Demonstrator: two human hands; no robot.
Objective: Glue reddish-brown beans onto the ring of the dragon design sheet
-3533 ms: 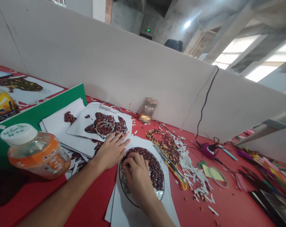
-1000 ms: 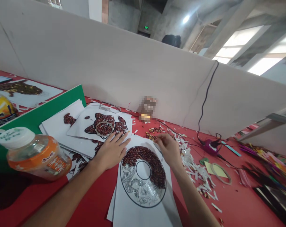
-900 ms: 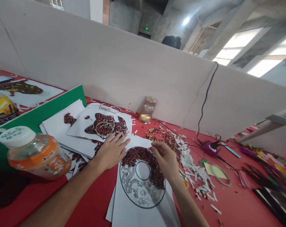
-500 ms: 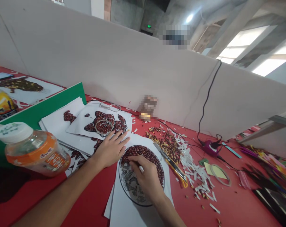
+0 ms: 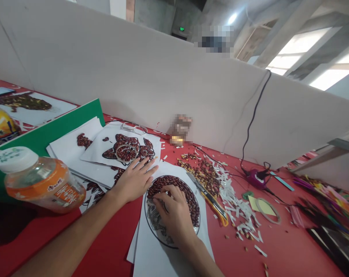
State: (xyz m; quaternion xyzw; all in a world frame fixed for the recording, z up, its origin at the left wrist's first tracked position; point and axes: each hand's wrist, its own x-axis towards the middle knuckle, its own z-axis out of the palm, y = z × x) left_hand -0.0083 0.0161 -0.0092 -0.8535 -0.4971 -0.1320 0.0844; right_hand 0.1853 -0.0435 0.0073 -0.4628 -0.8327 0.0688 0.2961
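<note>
Since a second ago, the right hand (image 5: 176, 209) has travelled from the bean pile (image 5: 202, 173) to the round drawing (image 5: 154, 218) on the red bench (image 5: 255, 261), where it arches palm down. The left hand (image 5: 131, 182) lies flat, spread wide, beside the fox-like bean picture (image 5: 128, 146). Writing on the orange-labelled bottle (image 5: 44, 182) is not clearly legible. The right hand's fingers bend close to the thumb at the bean rows; I cannot tell whether they pinch a bean.

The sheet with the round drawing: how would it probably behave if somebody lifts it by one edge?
The sheet would probably bend easily, since it looks like thin paper. Its far part may sag, as the beans crowd there. Being small separate pieces, some might drop; I cannot tell whether they are glued.
</note>
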